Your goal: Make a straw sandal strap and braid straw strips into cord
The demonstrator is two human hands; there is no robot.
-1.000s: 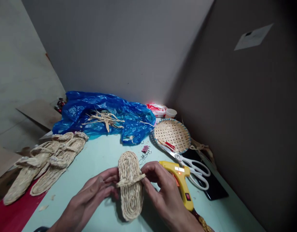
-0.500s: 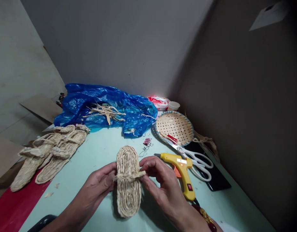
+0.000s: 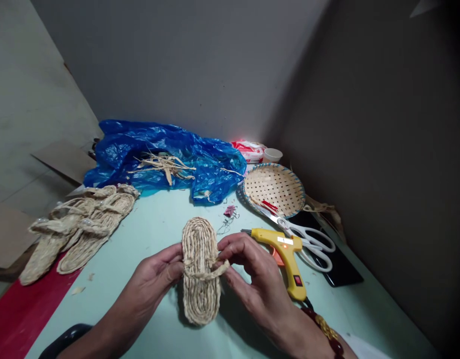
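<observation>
A small sandal sole (image 3: 200, 299) of coiled straw braid stands lengthwise in front of me. Across its middle runs a braided straw strap (image 3: 205, 274), bowed toward me, its right end sticking out past the sole's edge. My left hand (image 3: 158, 279) pinches the sole's left edge, with the thumb beside the strap's left end. At the right edge, my right hand (image 3: 254, 279) has its fingers curled around the strap's right end and touching the sole. The fingertips underneath are hidden. Right of that hand lies a yellow glue gun (image 3: 287, 257) with its small light on.
Finished straw sandals (image 3: 98, 234) lie at left on a red strip (image 3: 35, 304). Behind are a blue plastic bag (image 3: 215, 169) with straw scraps (image 3: 164, 167) and a woven basket (image 3: 272, 187). White-handled scissors (image 3: 312, 239) and a black tablet-like slab (image 3: 344, 274) lie at right.
The strap's middle now bows toward me, where it lay nearly straight across the sole. Its right end has shifted slightly up. Both hands keep their places; the view has tilted a little.
</observation>
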